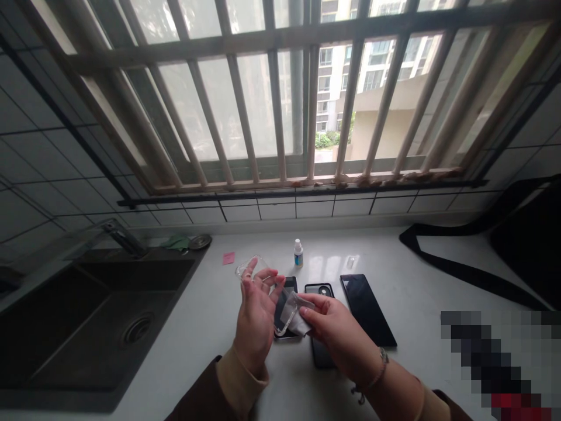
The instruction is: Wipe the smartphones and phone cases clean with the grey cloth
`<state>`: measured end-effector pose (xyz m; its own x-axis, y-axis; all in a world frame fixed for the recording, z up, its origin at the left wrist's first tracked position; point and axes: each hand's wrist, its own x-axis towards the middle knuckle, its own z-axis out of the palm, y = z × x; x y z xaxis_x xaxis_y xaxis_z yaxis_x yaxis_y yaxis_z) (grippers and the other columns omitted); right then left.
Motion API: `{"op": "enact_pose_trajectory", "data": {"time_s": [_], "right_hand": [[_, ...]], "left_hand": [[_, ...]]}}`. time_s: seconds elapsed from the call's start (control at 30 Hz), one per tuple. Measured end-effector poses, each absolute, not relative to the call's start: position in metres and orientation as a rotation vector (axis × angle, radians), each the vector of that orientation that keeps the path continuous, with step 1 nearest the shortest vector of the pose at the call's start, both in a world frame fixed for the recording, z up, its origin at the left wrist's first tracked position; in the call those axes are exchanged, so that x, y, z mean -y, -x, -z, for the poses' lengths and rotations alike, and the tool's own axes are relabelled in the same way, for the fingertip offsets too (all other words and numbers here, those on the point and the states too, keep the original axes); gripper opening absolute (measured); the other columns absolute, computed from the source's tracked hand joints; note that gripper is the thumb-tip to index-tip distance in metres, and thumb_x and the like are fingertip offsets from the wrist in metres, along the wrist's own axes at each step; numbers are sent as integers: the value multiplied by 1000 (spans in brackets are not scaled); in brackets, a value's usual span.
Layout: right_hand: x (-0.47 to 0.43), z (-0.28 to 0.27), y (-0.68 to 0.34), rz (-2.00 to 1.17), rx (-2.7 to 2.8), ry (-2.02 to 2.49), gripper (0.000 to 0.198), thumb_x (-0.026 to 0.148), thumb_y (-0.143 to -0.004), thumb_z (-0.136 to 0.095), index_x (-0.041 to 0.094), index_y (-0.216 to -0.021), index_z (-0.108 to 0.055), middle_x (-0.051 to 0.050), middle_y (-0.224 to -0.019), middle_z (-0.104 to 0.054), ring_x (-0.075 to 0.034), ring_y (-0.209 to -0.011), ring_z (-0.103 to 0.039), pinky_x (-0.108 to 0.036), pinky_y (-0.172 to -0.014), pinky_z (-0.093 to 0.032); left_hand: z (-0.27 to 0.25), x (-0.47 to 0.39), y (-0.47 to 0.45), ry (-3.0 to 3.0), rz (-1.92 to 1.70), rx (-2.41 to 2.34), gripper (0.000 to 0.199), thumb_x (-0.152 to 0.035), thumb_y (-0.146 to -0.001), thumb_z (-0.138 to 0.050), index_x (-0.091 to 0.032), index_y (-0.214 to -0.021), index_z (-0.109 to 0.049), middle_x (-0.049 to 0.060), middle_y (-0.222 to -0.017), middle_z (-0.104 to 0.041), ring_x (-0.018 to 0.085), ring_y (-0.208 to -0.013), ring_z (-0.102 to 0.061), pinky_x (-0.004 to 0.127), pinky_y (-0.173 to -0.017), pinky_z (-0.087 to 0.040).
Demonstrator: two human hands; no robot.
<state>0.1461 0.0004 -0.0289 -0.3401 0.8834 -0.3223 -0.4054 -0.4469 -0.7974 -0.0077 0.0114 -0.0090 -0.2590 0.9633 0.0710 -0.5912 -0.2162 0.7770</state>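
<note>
A clear phone case slants across the front of me, its far end above the fingers of my left hand, which supports it from below. My right hand pinches a grey cloth against the near end of the case. Beneath the hands a phone lies on the counter, partly covered by them. Beside it is a black phone case with a camera opening, partly hidden by my right hand. Farther right lies a dark phone, screen up.
A small white bottle stands behind the hands on the white counter. Nearby lie a pink slip and a small clear piece. The sink and faucet are left; a black strap lies right.
</note>
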Motion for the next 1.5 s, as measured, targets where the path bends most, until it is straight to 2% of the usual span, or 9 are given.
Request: {"op": "enact_pose_trajectory", "data": {"time_s": [0.13, 0.3, 0.47, 0.6, 0.83, 1.0, 1.17, 1.3, 1.5], "right_hand": [[1, 28, -147, -1932, 850, 962, 58, 44, -70, -94, 16, -118, -80, -9, -101, -82, -19, -89, -74, -31, -83, -55], [-1, 26, -152, -1922, 868, 962, 57, 43, -72, -92, 13, -119, -80, -12, -103, -83, -22, -90, -75, -32, -81, -58], [-6, 26, -165, -1261, 1084, 1120, 45, 46, -91, -75, 18, -126, -78, -14, -120, -81, -30, -110, -77, -46, -97, -61], [1, 26, -164, -868, 1584, 987, 31, 27, -102, -62, 26, -129, -78, -9, -128, -79, -27, -118, -77, -44, -106, -61], [16, 20, -152, -872, 1943, 611, 45, 2, -93, -60, 27, -126, -78, -2, -126, -80, -19, -115, -78, -30, -105, -62], [15, 13, -159, -868, 1796, 676, 39, 5, -92, -66, 27, -121, -79, -2, -118, -83, -20, -109, -80, -33, -100, -64], [7, 17, -167, -773, 1653, 842, 32, 12, -95, -64, 25, -119, -80, -6, -115, -83, -24, -105, -81, -38, -94, -67], [7, 21, -166, -740, 1683, 842, 31, 13, -96, -64, 25, -119, -80, -7, -115, -83, -25, -105, -81, -40, -96, -67], [6, 22, -165, -728, 1718, 852, 33, 11, -95, -62, 25, -120, -79, -7, -115, -83, -25, -106, -80, -40, -97, -66]], "left_hand": [[12, -13, 9, -697, -1766, -886, 71, -76, -92, -61, -26, -142, -53, 9, -115, -66, 25, -105, -68, 48, -107, -52], [10, -17, 15, -609, -1828, -963, 57, -68, -100, -54, -24, -135, -57, 11, -116, -69, 25, -109, -71, 50, -108, -53], [-4, -12, 11, -394, -1498, -957, 47, -53, -107, -50, -17, -136, -62, 16, -112, -74, 27, -107, -74, 48, -100, -60], [-11, -8, 5, -332, -1439, -910, 46, -50, -108, -49, -14, -131, -65, 18, -113, -74, 28, -105, -75, 44, -95, -63], [-5, -23, 23, -323, -1569, -1049, 43, -53, -108, -45, -20, -131, -58, 13, -109, -68, 23, -100, -72, 41, -91, -62], [8, -34, 49, -833, -1479, -1607, 52, -53, -96, -66, -24, -136, -53, 8, -109, -63, 23, -93, -66, 36, -80, -56], [16, -35, 61, -1683, -949, -2254, 72, -39, -92, -67, -9, -152, -42, 23, -121, -63, 40, -114, -63, 54, -103, -47], [21, -31, 63, -1838, -340, -2529, 75, -45, -98, -55, -2, -157, -38, 31, -119, -62, 47, -113, -63, 54, -93, -49], [27, -32, 67, -1804, -205, -2550, 77, -52, -99, -52, -4, -157, -39, 32, -123, -58, 47, -112, -60, 49, -89, -47]]}}
